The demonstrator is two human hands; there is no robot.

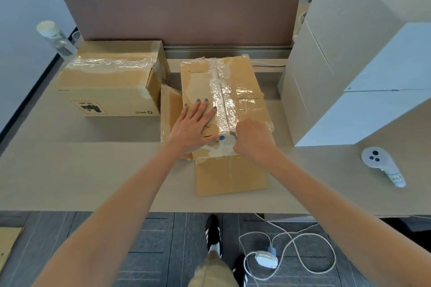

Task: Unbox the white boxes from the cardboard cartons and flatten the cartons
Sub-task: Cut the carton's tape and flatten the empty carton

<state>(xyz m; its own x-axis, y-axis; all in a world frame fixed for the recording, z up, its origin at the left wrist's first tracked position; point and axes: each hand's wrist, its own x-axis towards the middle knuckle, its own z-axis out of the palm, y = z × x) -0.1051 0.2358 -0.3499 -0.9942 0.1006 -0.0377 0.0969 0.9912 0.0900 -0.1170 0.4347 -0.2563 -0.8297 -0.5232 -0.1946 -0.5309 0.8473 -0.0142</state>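
The taped carton lies in the middle of the desk, its near flap folded out flat toward the person. The left hand presses on its top, fingers straight and spread, holding nothing. The right hand is curled into a fist on a small whitish piece at the near end of the tape seam; whether that is tape or a tool cannot be told. A second sealed carton sits to the left, white boxes stand to the right, near a controller.
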